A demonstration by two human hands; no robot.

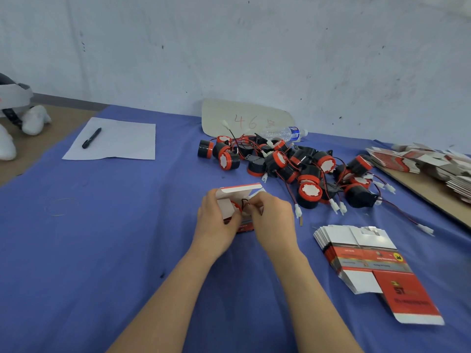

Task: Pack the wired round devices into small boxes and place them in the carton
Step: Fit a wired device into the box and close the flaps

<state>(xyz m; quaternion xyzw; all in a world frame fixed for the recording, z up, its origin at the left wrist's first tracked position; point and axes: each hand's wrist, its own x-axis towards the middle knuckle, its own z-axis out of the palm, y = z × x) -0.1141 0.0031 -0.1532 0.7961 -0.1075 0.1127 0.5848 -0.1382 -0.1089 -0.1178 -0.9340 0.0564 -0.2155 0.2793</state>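
Observation:
My left hand [216,225] grips a small red and white box [238,193] with its top flap standing open. A round red and black device [235,206] sits inside the box mouth. My right hand [271,220] pinches the device's dark wire [245,203] at the opening. A heap of several more red and black wired devices [293,164] lies behind, on the blue cloth [127,225]. To the right lies a stack of flat unfolded boxes [362,256]. No carton is in view.
A white sheet [119,142] with a black pen [91,138] lies at the back left. A cardboard piece marked 46 [244,115] leans on the wall beside a lying water bottle [285,133]. More flat boxes [423,161] pile on a board at the right edge.

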